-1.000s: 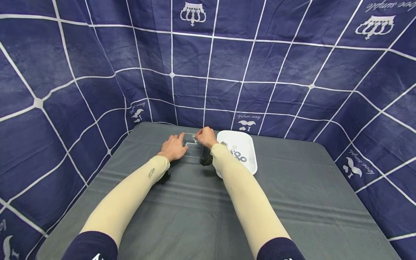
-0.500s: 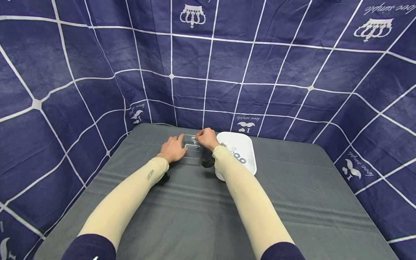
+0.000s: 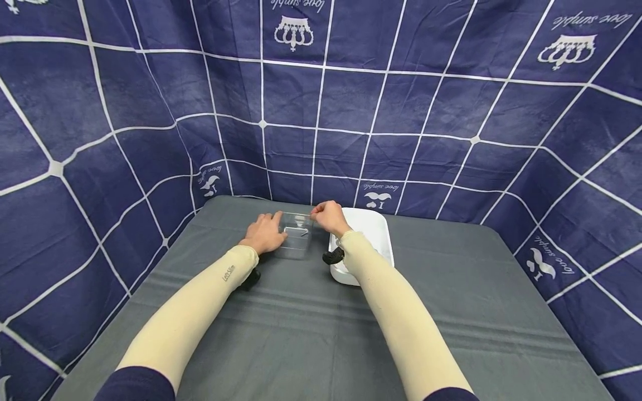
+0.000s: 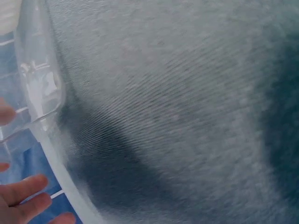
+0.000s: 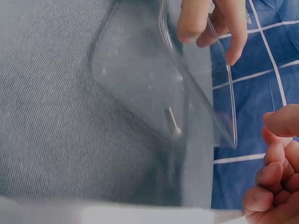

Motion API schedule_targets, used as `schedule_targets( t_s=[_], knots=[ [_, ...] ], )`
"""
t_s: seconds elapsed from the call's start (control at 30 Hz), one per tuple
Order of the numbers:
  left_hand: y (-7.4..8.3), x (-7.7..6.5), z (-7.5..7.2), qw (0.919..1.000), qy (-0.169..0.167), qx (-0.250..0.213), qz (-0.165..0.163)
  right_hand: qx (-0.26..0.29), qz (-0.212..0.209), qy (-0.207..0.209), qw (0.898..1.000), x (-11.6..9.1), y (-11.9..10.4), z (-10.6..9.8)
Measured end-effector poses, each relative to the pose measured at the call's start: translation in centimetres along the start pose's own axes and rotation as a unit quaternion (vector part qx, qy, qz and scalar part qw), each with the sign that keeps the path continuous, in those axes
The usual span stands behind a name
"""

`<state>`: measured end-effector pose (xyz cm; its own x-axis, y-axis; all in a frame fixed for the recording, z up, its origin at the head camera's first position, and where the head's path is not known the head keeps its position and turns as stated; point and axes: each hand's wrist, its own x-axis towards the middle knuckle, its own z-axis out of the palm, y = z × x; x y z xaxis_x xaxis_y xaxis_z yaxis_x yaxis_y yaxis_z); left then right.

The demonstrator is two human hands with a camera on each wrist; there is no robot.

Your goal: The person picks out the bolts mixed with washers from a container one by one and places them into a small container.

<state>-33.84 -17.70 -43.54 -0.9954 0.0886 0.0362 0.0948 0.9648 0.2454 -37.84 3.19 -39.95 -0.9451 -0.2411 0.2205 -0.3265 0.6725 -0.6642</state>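
A clear plastic box (image 3: 293,250) stands at the back of the table, with a small screw (image 5: 173,122) lying on its bottom. My left hand (image 3: 264,233) touches the box's left rim, its fingers fairly straight and spread; some of them overlap the rim in the right wrist view. Just right of the box is my right hand (image 3: 331,217), thumb tip against the index finger. Its other fingers curl in, and nothing shows between them in the right wrist view.
A white tray (image 3: 373,223) stands right of the box, partly covered by my right forearm, which hides its contents. Grey cloth (image 3: 281,334) covers the table. A blue checked curtain (image 3: 346,100) rises behind and at both sides.
My right hand has moved right, from over the box to between it and the tray. Its forearm now hides the washers seen before. My left hand stays on the box.
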Motion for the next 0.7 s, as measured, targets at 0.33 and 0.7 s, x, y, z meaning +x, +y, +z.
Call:
schedule_targets(
  t_s=[0.33,0.7],
  knots=[
    [0.3,-0.1,-0.4,0.9998,-0.015,0.004,0.009,0.016,0.010,0.015,1.000,-0.4,1.0,-1.6],
    [0.2,-0.4,-0.6,0.9998,0.006,0.005,0.017,0.005,0.015,0.028,0.999,-0.8,2.4,-3.6]
  ],
)
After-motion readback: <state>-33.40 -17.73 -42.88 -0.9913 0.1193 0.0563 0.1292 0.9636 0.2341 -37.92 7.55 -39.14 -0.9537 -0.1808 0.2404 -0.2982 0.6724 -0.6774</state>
